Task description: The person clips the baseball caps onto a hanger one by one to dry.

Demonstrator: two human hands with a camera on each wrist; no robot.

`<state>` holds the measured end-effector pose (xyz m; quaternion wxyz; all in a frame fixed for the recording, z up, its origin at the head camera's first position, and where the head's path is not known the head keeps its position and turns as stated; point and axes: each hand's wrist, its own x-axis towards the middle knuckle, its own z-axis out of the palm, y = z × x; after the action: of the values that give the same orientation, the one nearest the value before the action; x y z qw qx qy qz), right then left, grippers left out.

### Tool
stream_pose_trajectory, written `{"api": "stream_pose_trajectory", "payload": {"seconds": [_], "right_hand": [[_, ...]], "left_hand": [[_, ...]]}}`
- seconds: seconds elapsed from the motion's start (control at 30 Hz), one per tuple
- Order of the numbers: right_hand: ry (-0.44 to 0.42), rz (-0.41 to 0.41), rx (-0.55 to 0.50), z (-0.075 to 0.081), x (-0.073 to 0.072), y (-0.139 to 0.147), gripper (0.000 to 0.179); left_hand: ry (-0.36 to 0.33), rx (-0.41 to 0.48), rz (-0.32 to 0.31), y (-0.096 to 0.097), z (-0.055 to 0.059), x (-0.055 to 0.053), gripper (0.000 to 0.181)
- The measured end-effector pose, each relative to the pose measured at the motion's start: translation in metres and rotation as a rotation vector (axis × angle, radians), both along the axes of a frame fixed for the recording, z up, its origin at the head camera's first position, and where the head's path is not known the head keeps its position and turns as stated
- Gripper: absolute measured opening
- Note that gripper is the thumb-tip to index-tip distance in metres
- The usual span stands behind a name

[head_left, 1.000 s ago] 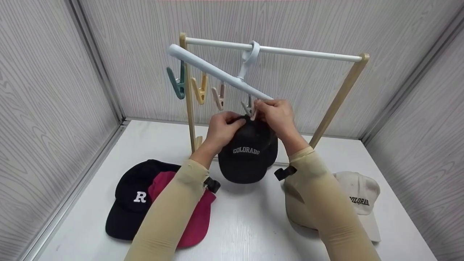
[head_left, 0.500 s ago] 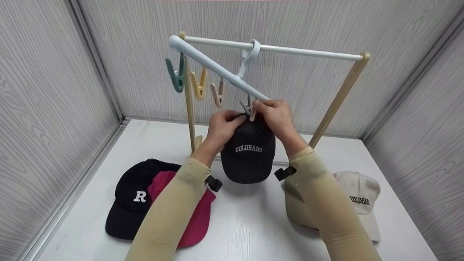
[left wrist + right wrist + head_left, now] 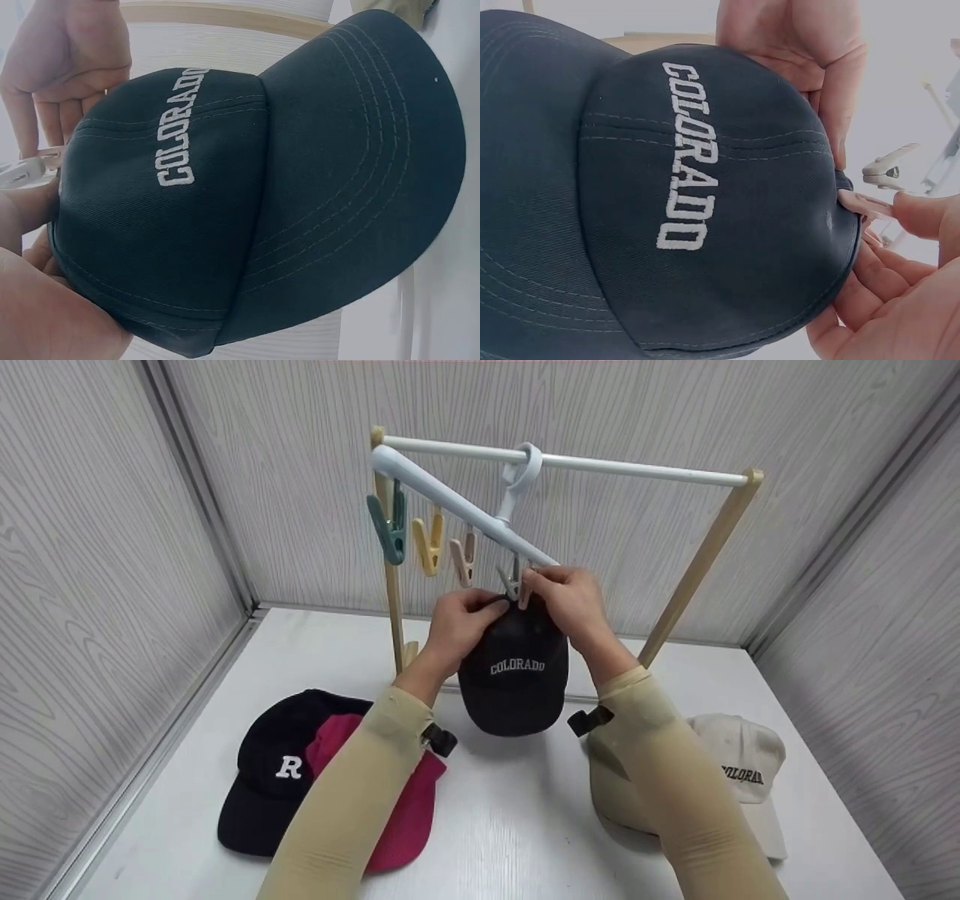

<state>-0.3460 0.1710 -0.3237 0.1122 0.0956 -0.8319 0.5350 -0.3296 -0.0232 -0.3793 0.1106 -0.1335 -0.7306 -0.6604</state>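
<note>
A black baseball cap lettered COLORADO hangs brim down below a light blue clip hanger. My left hand pinches the top of its crown between thumb and fingers. On the other side my right hand pinches a pink clothespin, whose tip lies on the crown's top edge in the right wrist view. Right beside it hangs a grey clothespin. Green, yellow and beige clothespins dangle along the hanger's raised left part.
The hanger hooks over a white rod on a wooden-legged rack. A navy cap with an R and a magenta cap lie on the white table at left. An olive cap and a cream cap lie at right.
The hanger's left end has swung slightly right, carrying its clothespins along. The black cap has turned to face more forward. Both hands keep their grip in nearly the same place.
</note>
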Motion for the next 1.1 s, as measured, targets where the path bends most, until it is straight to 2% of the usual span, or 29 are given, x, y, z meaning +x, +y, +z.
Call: {"api": "stream_pose_trajectory", "payload": {"seconds": [0.27, 0.47, 0.83, 1.1], "right_hand": [[-0.006, 0.023, -0.029, -0.003, 0.001, 0.0, 0.032], [-0.01, 0.027, -0.053, -0.007, -0.002, 0.001, 0.035], [0.029, 0.053, -0.016, -0.011, -0.003, 0.004, 0.039], [0.043, 0.047, 0.02, -0.017, -0.003, 0.006, 0.042]], "left_hand": [[0.016, 0.021, -0.029, -0.002, -0.005, -0.004, 0.02], [0.047, -0.039, -0.02, -0.004, -0.005, -0.004, 0.023], [0.067, -0.11, -0.023, -0.006, -0.011, -0.004, 0.036], [0.06, -0.219, 0.022, -0.006, -0.013, -0.006, 0.05]]}}
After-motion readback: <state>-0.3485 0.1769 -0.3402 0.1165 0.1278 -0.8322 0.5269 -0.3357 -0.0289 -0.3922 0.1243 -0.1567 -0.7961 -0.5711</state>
